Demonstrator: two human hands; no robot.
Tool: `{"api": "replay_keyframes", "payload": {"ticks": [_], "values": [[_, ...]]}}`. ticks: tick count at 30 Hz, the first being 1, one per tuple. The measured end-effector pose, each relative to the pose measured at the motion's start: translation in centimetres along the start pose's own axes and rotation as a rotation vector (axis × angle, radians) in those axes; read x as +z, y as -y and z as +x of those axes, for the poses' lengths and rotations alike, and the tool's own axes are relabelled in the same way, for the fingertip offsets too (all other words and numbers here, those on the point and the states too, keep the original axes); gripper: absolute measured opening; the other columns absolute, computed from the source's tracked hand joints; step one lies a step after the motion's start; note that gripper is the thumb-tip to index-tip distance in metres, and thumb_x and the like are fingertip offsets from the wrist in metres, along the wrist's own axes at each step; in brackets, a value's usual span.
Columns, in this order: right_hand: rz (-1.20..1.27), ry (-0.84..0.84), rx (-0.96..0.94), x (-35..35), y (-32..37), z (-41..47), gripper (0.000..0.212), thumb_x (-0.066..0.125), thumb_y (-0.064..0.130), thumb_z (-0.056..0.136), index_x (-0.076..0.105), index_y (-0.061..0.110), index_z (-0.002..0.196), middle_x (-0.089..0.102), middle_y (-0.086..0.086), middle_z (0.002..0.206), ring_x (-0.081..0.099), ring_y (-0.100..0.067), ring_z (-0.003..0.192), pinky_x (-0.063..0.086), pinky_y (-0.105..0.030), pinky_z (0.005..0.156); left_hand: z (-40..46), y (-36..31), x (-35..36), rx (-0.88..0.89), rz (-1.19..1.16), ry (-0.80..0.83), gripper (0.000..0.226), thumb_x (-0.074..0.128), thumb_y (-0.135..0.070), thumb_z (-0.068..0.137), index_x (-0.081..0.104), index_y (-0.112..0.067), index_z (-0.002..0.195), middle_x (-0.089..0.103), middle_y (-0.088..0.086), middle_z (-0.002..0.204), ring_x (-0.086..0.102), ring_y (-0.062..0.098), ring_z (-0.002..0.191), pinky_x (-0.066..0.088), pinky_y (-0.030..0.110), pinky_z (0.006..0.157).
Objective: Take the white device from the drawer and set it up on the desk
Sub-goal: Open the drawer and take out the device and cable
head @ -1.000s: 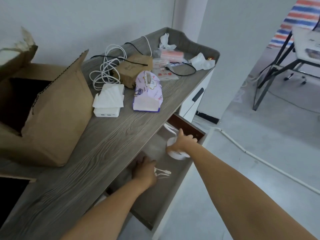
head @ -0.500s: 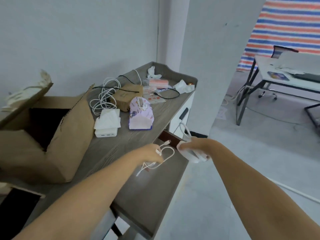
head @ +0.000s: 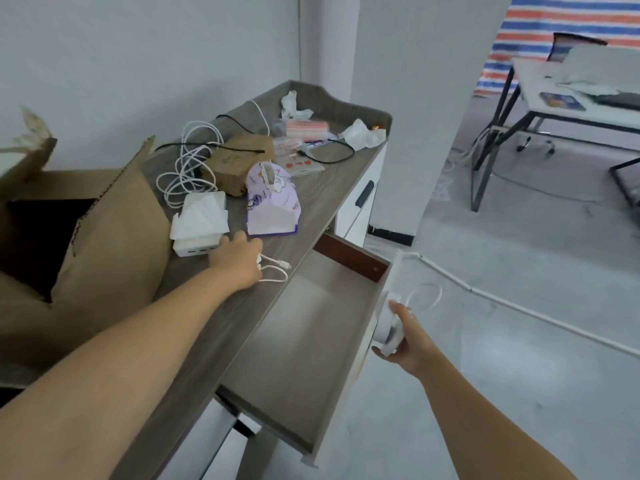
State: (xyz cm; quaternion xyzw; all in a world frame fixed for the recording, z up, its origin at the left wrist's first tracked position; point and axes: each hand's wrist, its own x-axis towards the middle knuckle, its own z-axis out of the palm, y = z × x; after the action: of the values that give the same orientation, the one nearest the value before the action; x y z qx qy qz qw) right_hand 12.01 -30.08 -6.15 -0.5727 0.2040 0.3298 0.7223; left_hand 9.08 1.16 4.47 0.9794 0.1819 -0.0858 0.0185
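The drawer (head: 304, 348) of the grey wood desk (head: 221, 327) stands pulled out, and its inside shows nothing. My right hand (head: 403, 337) grips a small round white device (head: 388, 327) just outside the drawer's white front, and a white loop of cord (head: 424, 296) hangs from the device. On the desk top, my left hand (head: 239, 259) rests with a short white cable (head: 273, 270) held in its fingers. That hand lies next to a white charger block (head: 197, 245).
An open cardboard box (head: 79, 244) fills the desk's left side. Behind my left hand lie a purple tissue pack (head: 273, 202), a small brown box (head: 239, 161), coiled white cable (head: 183, 174) and crumpled tissues (head: 363, 135). A black-framed table (head: 568, 109) stands far right.
Both hands came out of the drawer. The left carried the short cable up onto the desk top; the right lifted the white device out and moved it right, past the drawer front.
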Motion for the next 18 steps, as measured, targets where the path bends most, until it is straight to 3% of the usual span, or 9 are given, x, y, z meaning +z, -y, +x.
{"api": "replay_keyframes", "payload": {"ticks": [3, 9, 18], "values": [[0.012, -0.010, -0.010, 0.6, 0.2, 0.7, 0.060, 0.066, 0.044, 0.082, 0.036, 0.030, 0.131, 0.055, -0.014, 0.126, 0.057, -0.035, 0.114, 0.052, -0.052, 0.088, 0.6, 0.2, 0.0, 0.019, -0.001, 0.021, 0.034, 0.059, -0.029, 0.083, 0.051, -0.020, 0.114, 0.042, 0.011, 0.125, 0.042, 0.035, 0.112, 0.044, 0.044, 0.086], [-0.067, -0.038, -0.053, 3.5, 1.9, 1.6, 0.063, 0.067, 0.042, 0.082, 0.030, 0.035, 0.133, 0.049, -0.012, 0.129, 0.057, -0.034, 0.108, 0.054, -0.045, 0.069, 1.3, 0.3, 0.1, 0.031, -0.002, 0.048, 0.037, 0.058, -0.030, 0.082, 0.049, -0.021, 0.117, 0.041, 0.012, 0.125, 0.043, 0.036, 0.112, 0.044, 0.043, 0.082], [0.029, -0.012, -0.045, 6.9, 2.6, 2.8, 0.062, 0.060, 0.049, 0.083, 0.035, 0.024, 0.134, 0.049, -0.023, 0.133, 0.053, -0.041, 0.117, 0.046, -0.062, 0.089, 1.7, 0.2, -0.5, 0.043, -0.006, 0.093, 0.037, 0.054, -0.029, 0.084, 0.048, -0.020, 0.119, 0.039, 0.013, 0.125, 0.043, 0.035, 0.112, 0.044, 0.042, 0.082]]}}
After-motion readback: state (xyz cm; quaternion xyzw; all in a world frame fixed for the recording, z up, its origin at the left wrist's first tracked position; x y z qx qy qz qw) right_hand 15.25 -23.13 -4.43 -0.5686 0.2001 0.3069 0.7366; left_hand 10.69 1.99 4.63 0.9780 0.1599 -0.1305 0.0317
